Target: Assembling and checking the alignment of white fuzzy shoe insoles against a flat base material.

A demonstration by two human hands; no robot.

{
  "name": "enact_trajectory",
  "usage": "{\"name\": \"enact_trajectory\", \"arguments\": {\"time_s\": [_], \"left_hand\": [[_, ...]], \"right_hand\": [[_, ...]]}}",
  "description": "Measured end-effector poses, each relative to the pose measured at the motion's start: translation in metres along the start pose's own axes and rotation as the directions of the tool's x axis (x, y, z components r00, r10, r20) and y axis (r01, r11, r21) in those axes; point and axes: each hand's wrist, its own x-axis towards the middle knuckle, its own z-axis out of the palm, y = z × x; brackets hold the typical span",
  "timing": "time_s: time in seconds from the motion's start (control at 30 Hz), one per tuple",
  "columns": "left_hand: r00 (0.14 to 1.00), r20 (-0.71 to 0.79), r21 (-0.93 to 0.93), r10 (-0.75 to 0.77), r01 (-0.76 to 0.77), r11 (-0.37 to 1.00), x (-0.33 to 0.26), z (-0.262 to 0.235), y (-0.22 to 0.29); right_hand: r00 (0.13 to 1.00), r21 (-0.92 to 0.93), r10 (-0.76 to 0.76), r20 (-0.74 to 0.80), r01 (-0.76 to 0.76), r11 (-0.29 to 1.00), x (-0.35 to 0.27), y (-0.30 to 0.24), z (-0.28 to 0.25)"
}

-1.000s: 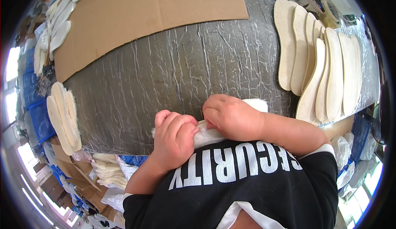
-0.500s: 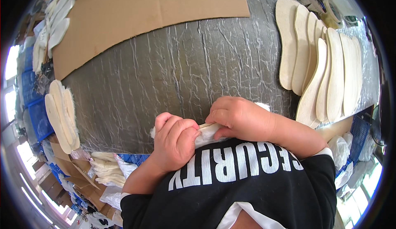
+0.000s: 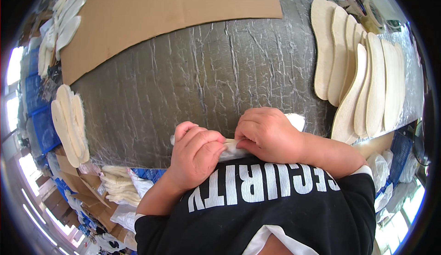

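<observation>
Both my left hand point(image 3: 195, 156) and right hand point(image 3: 268, 135) close tightly around one pale insole point(image 3: 236, 148) at the near edge of the wrapped tabletop point(image 3: 183, 80)

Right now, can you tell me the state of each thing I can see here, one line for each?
Left hand: closed on the white insole.
Right hand: closed on the same insole.
White insole: held at the table edge, mostly hidden by both hands.
Insole row: lying overlapped on the table, right side.
Cardboard: lying flat on the table.
Table: covered with wrinkled film.
</observation>
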Motion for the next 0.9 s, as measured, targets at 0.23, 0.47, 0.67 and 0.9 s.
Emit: {"name": "enact_trajectory", "arguments": {"time_s": [0.23, 0.47, 0.67, 0.9], "left_hand": [[0.983, 0.030, -0.059, -0.184, 0.185, 0.981, -0.003, -0.023, -0.007], [0.978, 0.075, -0.092, -0.195, 0.202, 0.975, -0.003, -0.025, -0.008], [0.970, 0.053, -0.167, -0.238, 0.244, 0.955, -0.003, -0.021, -0.007], [0.985, 0.004, -0.186, -0.173, 0.170, 0.968, -0.002, -0.014, -0.003]], "right_hand": [[0.998, -0.011, -0.045, -0.046, 0.045, 0.999, -0.003, 0.000, 0.000], [0.999, -0.014, -0.042, -0.019, 0.041, 0.999, -0.001, -0.001, -0.001], [0.997, -0.018, -0.065, -0.030, 0.065, 0.998, -0.001, -0.002, -0.002], [0.999, -0.130, -0.048, 0.017, 0.050, 0.990, 0.012, -0.011, 0.002]]}}
